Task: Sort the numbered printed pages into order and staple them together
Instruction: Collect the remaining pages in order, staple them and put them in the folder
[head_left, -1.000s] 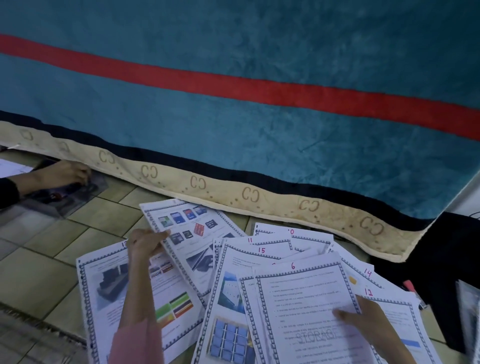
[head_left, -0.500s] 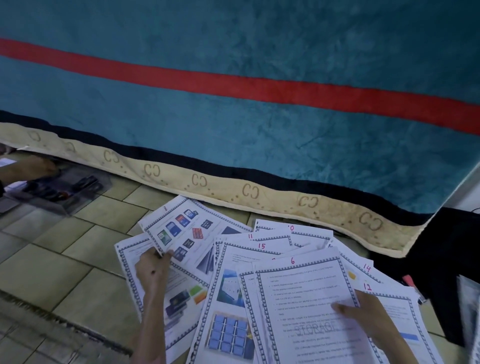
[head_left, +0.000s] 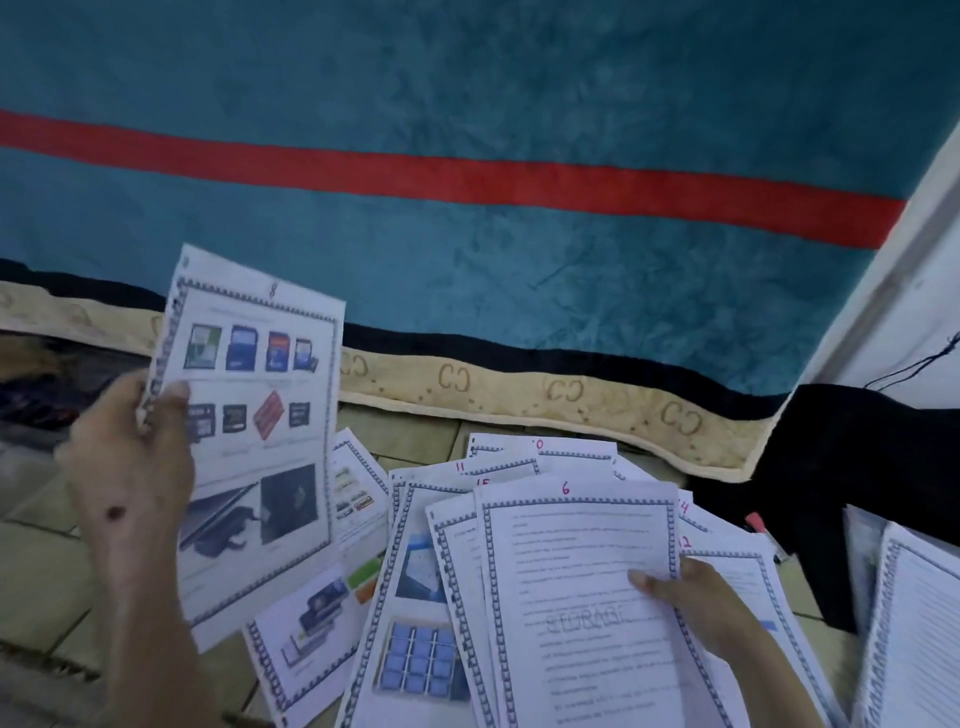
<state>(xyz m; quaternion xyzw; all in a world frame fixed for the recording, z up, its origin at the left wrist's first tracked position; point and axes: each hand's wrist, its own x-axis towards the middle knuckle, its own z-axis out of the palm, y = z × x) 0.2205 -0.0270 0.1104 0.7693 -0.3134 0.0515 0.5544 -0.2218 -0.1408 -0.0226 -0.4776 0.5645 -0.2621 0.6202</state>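
Since a moment ago your left hand (head_left: 132, 467) has lifted the page marked 8 (head_left: 249, 431) off the floor (head_left: 47, 561); its fingers pinch the left edge, thumb on the front. Your right hand (head_left: 711, 608) rests with thumb pressed on page 6 (head_left: 576, 587), top of the fanned pile; the other fingers I cannot tell. I think you should read the number first, then slide it in after lower numbers without bending. Loose pages (head_left: 311, 618) under it may shift. A blanket (head_left: 467, 104) hangs beyond, a dark cloth (head_left: 831, 467) at right.
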